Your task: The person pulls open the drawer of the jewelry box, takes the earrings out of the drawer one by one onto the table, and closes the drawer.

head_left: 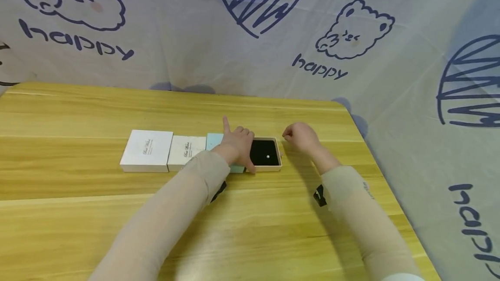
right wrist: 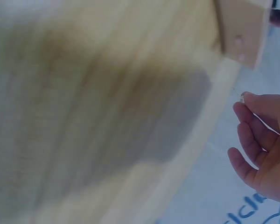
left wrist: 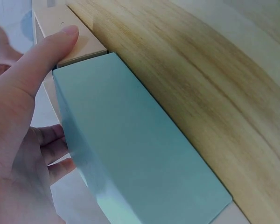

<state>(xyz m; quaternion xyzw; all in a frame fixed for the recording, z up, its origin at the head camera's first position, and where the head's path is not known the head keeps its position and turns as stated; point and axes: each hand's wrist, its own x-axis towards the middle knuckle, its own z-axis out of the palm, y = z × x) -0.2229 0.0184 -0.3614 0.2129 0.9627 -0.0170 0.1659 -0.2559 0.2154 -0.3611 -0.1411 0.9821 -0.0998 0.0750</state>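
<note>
A teal box sleeve (head_left: 213,140) has its pale drawer (head_left: 265,168) slid out to the right. Inside the drawer lies a black pad (head_left: 262,148) with one small pearl stud (head_left: 268,156) on it. My left hand (head_left: 237,144) grips the drawer across its width beside the sleeve; its thumb (left wrist: 67,37) lies on the near wall, the other fingers at the far side. To the right of the drawer, my right hand (head_left: 304,137) pinches a tiny pale stud earring (right wrist: 242,99) with a thin pin between thumb and forefinger, raised above the table.
Left of the teal sleeve, a white box (head_left: 146,147) and a cream box (head_left: 186,147) with printed lids stand in a row with it. The wooden table (head_left: 250,229) ends at a rounded right edge. A white cloth (head_left: 187,51) with blue drawings hangs behind.
</note>
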